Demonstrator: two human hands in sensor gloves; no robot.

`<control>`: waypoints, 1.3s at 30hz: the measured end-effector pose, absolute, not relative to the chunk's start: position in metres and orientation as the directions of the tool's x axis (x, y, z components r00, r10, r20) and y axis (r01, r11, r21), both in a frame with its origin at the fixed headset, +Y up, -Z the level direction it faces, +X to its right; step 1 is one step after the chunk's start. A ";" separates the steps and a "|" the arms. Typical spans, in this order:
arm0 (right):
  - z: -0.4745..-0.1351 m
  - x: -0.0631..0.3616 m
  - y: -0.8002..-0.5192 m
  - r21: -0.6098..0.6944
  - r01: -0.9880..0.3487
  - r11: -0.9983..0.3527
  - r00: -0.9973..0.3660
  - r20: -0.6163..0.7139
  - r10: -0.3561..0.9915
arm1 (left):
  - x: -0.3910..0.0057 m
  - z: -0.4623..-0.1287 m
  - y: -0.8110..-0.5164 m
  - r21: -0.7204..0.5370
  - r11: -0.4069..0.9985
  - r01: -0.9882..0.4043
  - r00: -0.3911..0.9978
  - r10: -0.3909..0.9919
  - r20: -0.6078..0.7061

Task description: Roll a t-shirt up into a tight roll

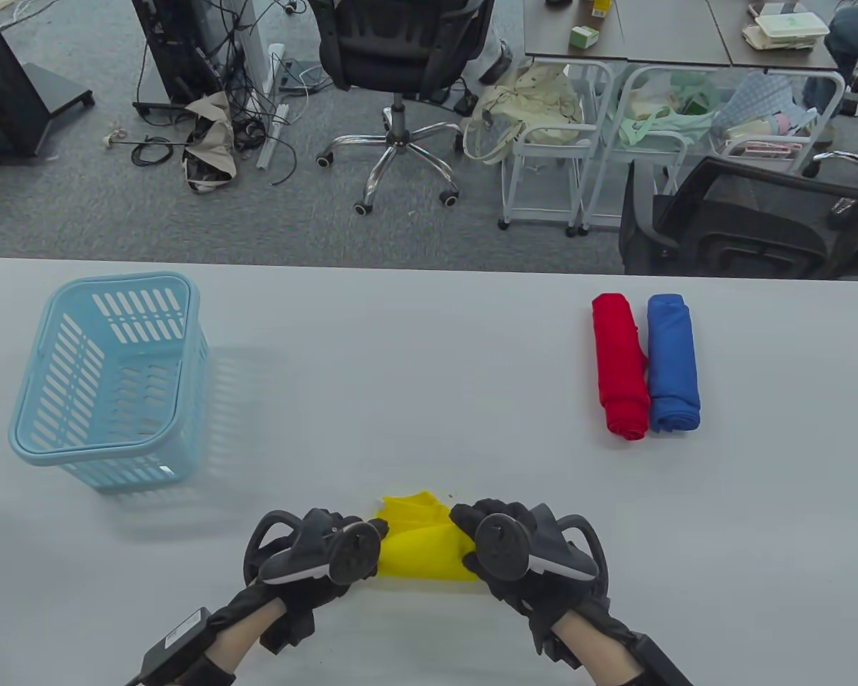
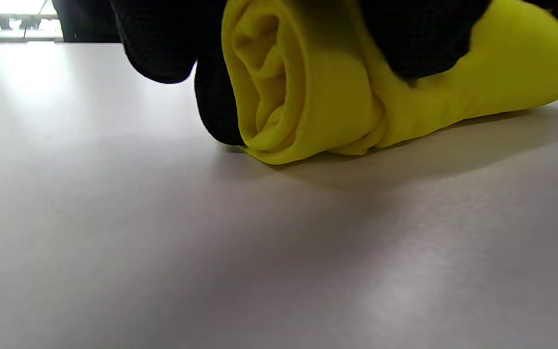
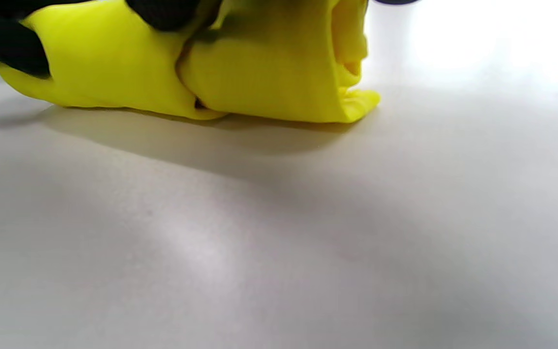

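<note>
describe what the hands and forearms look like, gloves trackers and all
Both the left hand and the right hand wear black textured gloves covering the fingers. A dark grey, ring-shaped tracker with a round disc sits on the back of each. Bare skin shows at the wrists, and a black box is strapped to the left forearm.

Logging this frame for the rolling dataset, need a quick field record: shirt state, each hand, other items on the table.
shirt: yellow t-shirt near the table's front edge, rolled, spiral end visible in left wrist view
left hand: left hand grips the roll's left end
right hand: right hand grips the roll's right end
finished rolls: red roll and blue roll lying side by side, touching, far right
basket: light blue basket on the left, nothing visible inside
surface: white table
</note>
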State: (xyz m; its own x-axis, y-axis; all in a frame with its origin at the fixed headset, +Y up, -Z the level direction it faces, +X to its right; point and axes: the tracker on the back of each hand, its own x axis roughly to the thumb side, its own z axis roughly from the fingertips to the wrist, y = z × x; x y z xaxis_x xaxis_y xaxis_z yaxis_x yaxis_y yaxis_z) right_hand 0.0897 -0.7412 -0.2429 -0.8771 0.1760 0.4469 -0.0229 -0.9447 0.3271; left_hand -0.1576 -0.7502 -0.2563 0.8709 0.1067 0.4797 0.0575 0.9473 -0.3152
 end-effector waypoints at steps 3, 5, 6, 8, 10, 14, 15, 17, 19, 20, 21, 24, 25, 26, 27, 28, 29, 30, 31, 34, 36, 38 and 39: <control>-0.242 0.087 -0.750 0.374 -0.004 -0.927 -0.870 0.457 0.188 | -0.167 -0.265 -0.749 -0.369 0.929 -0.015 0.885 0.184 0.427; -0.243 0.084 -0.757 0.374 0.063 -0.925 -0.881 0.456 0.124 | -0.169 -0.266 -0.750 -0.386 0.921 -0.061 0.894 0.222 0.389; -0.245 0.082 -0.759 0.361 0.086 -0.929 -0.883 0.460 0.097 | -0.167 -0.264 -0.751 -0.356 0.933 -0.049 0.901 0.195 0.387; -0.248 0.082 -0.758 0.375 0.062 -0.925 -0.883 0.452 0.124 | -0.163 -0.256 -0.753 -0.265 0.962 0.064 0.892 0.064 0.447; -0.250 0.085 -0.756 0.417 0.005 -0.909 -0.878 0.437 0.195 | -0.157 -0.249 -0.755 -0.193 0.965 0.175 0.868 -0.059 0.492; -0.251 0.089 -0.756 0.490 -0.070 -0.869 -0.859 0.414 0.303 | -0.144 -0.242 -0.756 -0.024 0.947 0.321 0.813 -0.262 0.520; -0.251 0.089 -0.756 0.493 -0.075 -0.867 -0.857 0.413 0.309 | -0.142 -0.242 -0.756 -0.017 0.946 0.324 0.808 -0.268 0.525; -0.249 0.089 -0.754 0.458 -0.046 -0.888 -0.871 0.417 0.260 | -0.142 -0.244 -0.751 -0.075 0.962 0.262 0.826 -0.184 0.532; -0.244 0.087 -0.750 0.379 -0.005 -0.925 -0.884 0.431 0.182 | -0.148 -0.249 -0.748 -0.205 0.966 0.159 0.847 -0.027 0.531; -0.243 0.087 -0.748 0.359 0.001 -0.933 -0.884 0.436 0.167 | -0.150 -0.251 -0.748 -0.264 0.958 0.114 0.853 0.041 0.520; -0.241 0.085 -0.743 0.319 0.015 -0.948 -0.882 0.451 0.138 | -0.154 -0.254 -0.750 -0.346 0.937 0.053 0.860 0.133 0.493; -0.237 0.077 -0.745 0.318 0.036 -0.948 -0.848 0.512 0.140 | -0.163 -0.262 -0.751 -0.403 0.915 -0.015 0.880 0.203 0.429; -0.237 0.075 -0.748 0.325 0.052 -0.944 -0.854 0.505 0.126 | -0.164 -0.262 -0.750 -0.389 0.921 -0.010 0.887 0.187 0.421; -0.238 0.073 -0.756 0.347 0.090 -0.933 -0.858 0.503 0.104 | -0.163 -0.260 -0.749 -0.335 0.942 0.020 0.899 0.130 0.419; -0.239 0.072 -0.761 0.368 0.110 -0.923 -0.863 0.497 0.095 | -0.162 -0.257 -0.747 -0.276 0.959 0.060 0.899 0.068 0.432; -0.241 0.071 -0.767 0.400 0.127 -0.908 -0.869 0.486 0.093 | -0.158 -0.253 -0.746 -0.228 0.967 0.111 0.886 0.007 0.463; -0.243 0.070 -0.770 0.413 0.124 -0.902 -0.874 0.476 0.097 | -0.155 -0.250 -0.746 -0.210 0.967 0.144 0.875 -0.025 0.483; -0.244 0.070 -0.770 0.414 0.121 -0.902 -0.874 0.475 0.101 | -0.150 -0.247 -0.748 -0.207 0.963 0.173 0.867 -0.049 0.496; -0.244 0.069 -0.770 0.412 0.122 -0.903 -0.874 0.476 0.099 | -0.145 -0.245 -0.754 -0.209 0.955 0.211 0.864 -0.082 0.497; -0.243 0.067 -0.768 0.386 0.136 -0.913 -0.877 0.476 0.071 | -0.139 -0.247 -0.771 -0.189 0.899 0.395 0.817 -0.250 0.519; -0.241 0.065 -0.765 0.359 0.152 -0.921 -0.881 0.472 0.038 | -0.139 -0.249 -0.772 -0.192 0.904 0.382 0.823 -0.238 0.516; -0.241 0.063 -0.764 0.326 0.173 -0.929 -0.882 0.472 0.001 | -0.141 -0.251 -0.771 -0.239 0.910 0.337 0.842 -0.179 0.508; -0.240 0.062 -0.763 0.316 0.177 -0.932 -0.884 0.467 -0.009 | -0.142 -0.252 -0.770 -0.240 0.917 0.318 0.847 -0.161 0.506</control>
State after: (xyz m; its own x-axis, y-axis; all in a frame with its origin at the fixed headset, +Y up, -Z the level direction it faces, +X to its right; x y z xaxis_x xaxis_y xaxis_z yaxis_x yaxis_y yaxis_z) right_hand 0.0623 -0.7631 -0.2404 -0.8844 -0.0091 0.4667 0.1766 -0.9321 0.3164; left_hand -0.1422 -0.7698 -0.2518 0.8470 -0.1614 0.5065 0.3181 0.9172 -0.2398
